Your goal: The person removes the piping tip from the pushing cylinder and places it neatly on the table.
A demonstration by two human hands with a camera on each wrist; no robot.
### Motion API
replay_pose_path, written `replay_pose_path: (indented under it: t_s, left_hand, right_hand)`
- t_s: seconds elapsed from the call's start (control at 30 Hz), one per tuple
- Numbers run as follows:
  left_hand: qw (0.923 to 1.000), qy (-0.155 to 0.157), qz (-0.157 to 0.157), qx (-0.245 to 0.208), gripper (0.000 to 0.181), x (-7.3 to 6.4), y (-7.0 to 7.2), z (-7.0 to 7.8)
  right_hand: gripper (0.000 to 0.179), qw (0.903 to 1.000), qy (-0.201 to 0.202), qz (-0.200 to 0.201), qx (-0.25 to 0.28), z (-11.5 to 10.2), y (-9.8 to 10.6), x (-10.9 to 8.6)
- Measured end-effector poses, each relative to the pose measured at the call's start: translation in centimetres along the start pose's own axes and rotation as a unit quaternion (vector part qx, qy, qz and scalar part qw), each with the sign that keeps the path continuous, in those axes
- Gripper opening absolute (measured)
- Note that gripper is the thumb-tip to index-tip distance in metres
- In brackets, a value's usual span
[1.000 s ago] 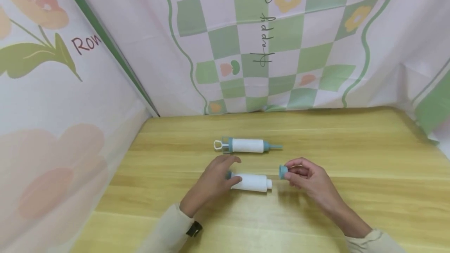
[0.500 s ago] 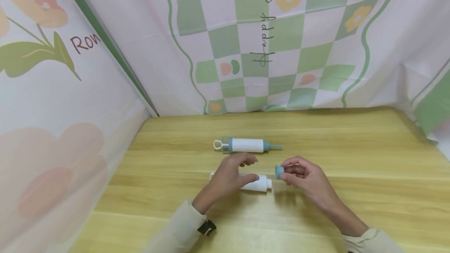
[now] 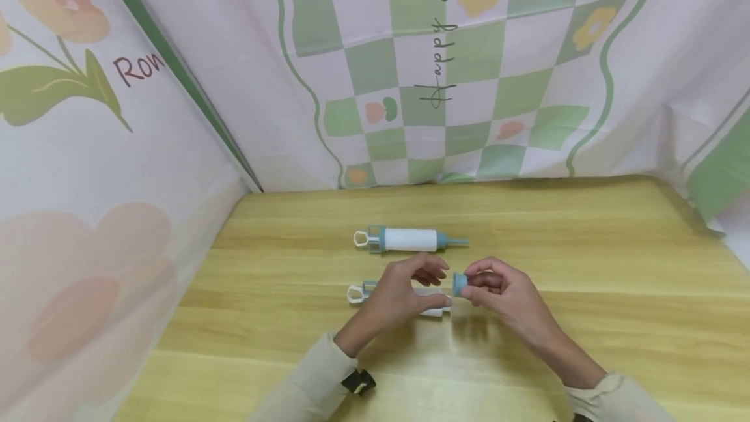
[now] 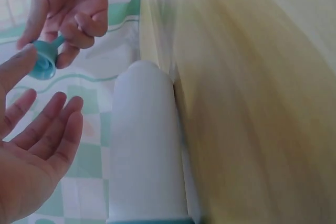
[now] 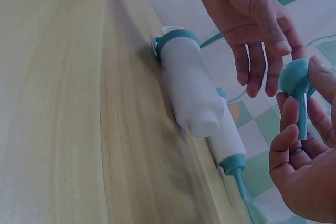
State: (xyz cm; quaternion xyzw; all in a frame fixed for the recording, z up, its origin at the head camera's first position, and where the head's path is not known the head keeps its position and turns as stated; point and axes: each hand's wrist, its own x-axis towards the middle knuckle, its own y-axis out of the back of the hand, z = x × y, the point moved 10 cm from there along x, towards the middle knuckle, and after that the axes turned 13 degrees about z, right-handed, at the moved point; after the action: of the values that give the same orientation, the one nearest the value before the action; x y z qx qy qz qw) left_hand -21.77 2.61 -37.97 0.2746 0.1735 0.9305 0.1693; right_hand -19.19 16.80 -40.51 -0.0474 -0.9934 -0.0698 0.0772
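My right hand (image 3: 518,295) pinches a teal nozzle cap (image 3: 459,284) between thumb and fingers. Its wide open end faces left, and its thin spout (image 5: 302,116) points back into my right palm. My left hand (image 3: 401,292) hovers over the near syringe (image 5: 191,85), fingers and thumb spread apart, with the thumb tip close to the cap; I cannot tell if they touch. That syringe lies on the table with a white barrel, a bare white tip (image 5: 203,123) and a white ring handle (image 3: 355,294) at the left. In the head view, my left hand hides much of its barrel.
A second syringe (image 3: 410,239) lies behind, parallel to the first, with its teal nozzle fitted and pointing right. The wooden table (image 3: 586,239) meets a patterned cloth (image 3: 422,70) at the back and another printed cloth (image 3: 117,161) on the left.
My left hand has moved right along the near syringe, uncovering its ring handle. My right hand has shifted slightly left with the nozzle cap, so both hands are closer together.
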Motion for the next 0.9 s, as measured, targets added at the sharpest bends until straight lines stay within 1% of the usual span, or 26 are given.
replay_pose_path:
  t_s: [0.27, 0.4, 0.47, 0.6, 0.73, 0.9]
  left_hand:
    - [0.9995, -0.011, 0.002, -0.03, 0.039, -0.01, -0.81, 0.29]
    - [0.9984, -0.006, 0.005, -0.055, 0.038, -0.01, -1.01, 0.37]
    - [0.9982, -0.005, 0.006, -0.06, 0.037, -0.05, -1.02, 0.45]
    - [0.9975, 0.008, 0.012, -0.069, 0.034, -0.14, -0.69, 0.46]
    - [0.9966, 0.028, 0.023, -0.075, 0.034, -0.12, -0.26, 0.18]
    - [0.9961, 0.036, 0.027, -0.076, 0.034, -0.05, -0.13, -0.07]
  right_hand:
    - [0.026, 1.0, 0.002, -0.005, 0.006, 0.04, -0.15, -0.06]
    - [0.025, 1.0, 0.005, -0.005, 0.007, 0.03, -0.06, -0.11]
    - [0.025, 0.9999, 0.003, -0.007, 0.013, 0.07, -0.11, -0.15]
    - [0.026, 0.9998, 0.003, -0.009, 0.017, 0.13, -0.23, -0.2]
    - [0.027, 0.9999, 0.01, 0.002, 0.006, 0.15, 0.09, -0.25]
    - [0.03, 1.0, 0.003, 0.006, 0.004, 0.52, 0.58, -0.5]
